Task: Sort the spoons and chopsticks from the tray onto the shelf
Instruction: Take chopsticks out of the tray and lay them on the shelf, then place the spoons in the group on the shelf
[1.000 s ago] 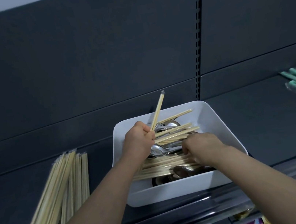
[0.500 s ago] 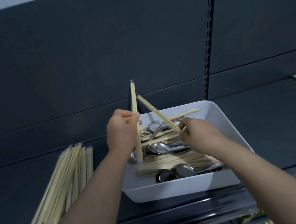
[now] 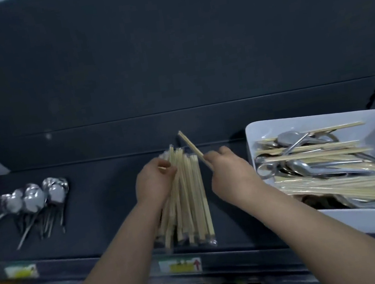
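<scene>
Left hand [image 3: 156, 183]: fingers curled on the far end of the chopstick pile [image 3: 190, 202] on the shelf [image 3: 107, 214].
Right hand [image 3: 230, 174]: pinches 1 chopstick [image 3: 191, 147], tipped up, just beside the pile.
Tray [image 3: 364, 222]: white, on the right, with mixed spoons and chopsticks inside.
Spoon pile [image 3: 34, 198]: on the shelf, far left.

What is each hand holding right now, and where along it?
The right hand pinches a chopstick near its lower end. The left hand grips the chopstick pile near its top end.
</scene>
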Demonstrator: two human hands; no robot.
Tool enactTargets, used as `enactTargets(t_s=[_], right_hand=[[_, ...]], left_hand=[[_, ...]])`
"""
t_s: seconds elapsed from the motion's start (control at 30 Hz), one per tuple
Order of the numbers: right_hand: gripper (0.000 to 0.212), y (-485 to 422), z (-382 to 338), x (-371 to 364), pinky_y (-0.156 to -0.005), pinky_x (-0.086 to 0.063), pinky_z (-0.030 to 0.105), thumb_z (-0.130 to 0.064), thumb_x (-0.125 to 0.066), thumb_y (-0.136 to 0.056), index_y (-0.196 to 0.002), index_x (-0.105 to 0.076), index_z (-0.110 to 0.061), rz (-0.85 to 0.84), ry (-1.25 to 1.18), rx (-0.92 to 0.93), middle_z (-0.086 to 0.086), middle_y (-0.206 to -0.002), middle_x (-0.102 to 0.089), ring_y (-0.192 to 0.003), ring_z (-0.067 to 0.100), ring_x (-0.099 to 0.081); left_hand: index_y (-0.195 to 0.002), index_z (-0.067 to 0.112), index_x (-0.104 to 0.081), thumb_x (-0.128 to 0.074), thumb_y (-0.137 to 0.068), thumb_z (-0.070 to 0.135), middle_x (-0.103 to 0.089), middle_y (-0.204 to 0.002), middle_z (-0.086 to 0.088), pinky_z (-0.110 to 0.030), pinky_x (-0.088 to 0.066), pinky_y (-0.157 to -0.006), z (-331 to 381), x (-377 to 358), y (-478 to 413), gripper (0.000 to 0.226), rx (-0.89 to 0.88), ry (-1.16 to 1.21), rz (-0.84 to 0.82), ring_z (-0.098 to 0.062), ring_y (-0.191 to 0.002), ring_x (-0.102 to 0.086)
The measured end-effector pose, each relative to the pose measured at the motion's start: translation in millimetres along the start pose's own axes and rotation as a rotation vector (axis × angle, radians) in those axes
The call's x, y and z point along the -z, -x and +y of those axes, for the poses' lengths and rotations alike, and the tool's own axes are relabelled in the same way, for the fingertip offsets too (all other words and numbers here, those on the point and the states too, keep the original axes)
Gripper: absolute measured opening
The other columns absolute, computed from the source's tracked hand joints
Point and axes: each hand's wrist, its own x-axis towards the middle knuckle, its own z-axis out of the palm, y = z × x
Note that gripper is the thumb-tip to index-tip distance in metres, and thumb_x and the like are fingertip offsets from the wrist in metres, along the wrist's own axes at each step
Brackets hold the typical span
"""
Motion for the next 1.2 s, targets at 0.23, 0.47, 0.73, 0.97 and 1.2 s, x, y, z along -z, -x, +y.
enactTargets(t_s=[0.23, 0.47, 0.73, 0.97, 1.2], right_hand=[[0.025, -10, -13, -54, -0.056, -0.042, 0.026, -0.023, -0.045, -0.090, -0.075, -0.063, -0.014, -0.304, 0.124, -0.050, 0.001, -0.080, -0.059, -0.075, 0.022, -0.059], [0.019, 1, 10, -11, -0.067, -0.048, 0.033, -0.021, -0.056, -0.087, -0.095, -0.072, -0.027, 0.256, 0.301, 0.017, -0.001, -0.090, -0.066, -0.091, 0.027, -0.060], [0.020, 50, 111, 64, -0.067, -0.043, 0.029, -0.030, -0.051, -0.090, -0.100, -0.068, -0.034, 0.239, 0.368, -0.362, -0.006, -0.102, -0.068, -0.097, 0.022, -0.061], [0.007, 84, 184, 110, -0.074, -0.052, 0.025, -0.032, -0.073, -0.077, -0.083, -0.073, -0.035, -0.216, 0.168, -0.508, -0.014, -0.084, -0.068, -0.084, 0.011, -0.063], [0.030, 80, 208, 112, -0.070, -0.045, 0.023, -0.030, -0.083, -0.066, -0.091, -0.066, -0.031, -0.371, 0.187, -0.416, -0.012, -0.092, -0.060, -0.090, 0.011, -0.058]], left_hand=[[-0.109, 0.023, -0.071, -0.058, -0.095, 0.021, -0.069, -0.111, 0.006, -0.032, -0.054, -0.083, -39, 5, -14, 0.019, -0.171, -0.151, -0.153, -0.013, -0.099, -0.063], [-0.094, 0.027, -0.073, -0.063, -0.091, 0.017, -0.072, -0.091, 0.013, -0.030, -0.054, -0.082, 22, -20, -17, 0.014, -0.413, 0.081, -0.234, -0.008, -0.086, -0.066], [-0.104, 0.027, -0.073, -0.056, -0.092, 0.019, -0.073, -0.094, 0.010, -0.032, -0.054, -0.081, 122, -65, 22, 0.022, -0.622, -0.035, -0.344, -0.013, -0.089, -0.066], [-0.086, 0.023, -0.074, -0.061, -0.087, 0.017, -0.067, -0.081, 0.013, -0.034, -0.054, -0.079, 168, -117, 50, 0.014, -0.659, -0.285, -0.572, -0.015, -0.088, -0.065], [-0.085, 0.026, -0.074, -0.072, -0.082, 0.033, -0.071, -0.091, 0.012, -0.038, -0.055, -0.085, 180, -156, 62, 0.009, -0.552, -0.482, -0.720, -0.012, -0.090, -0.064]])
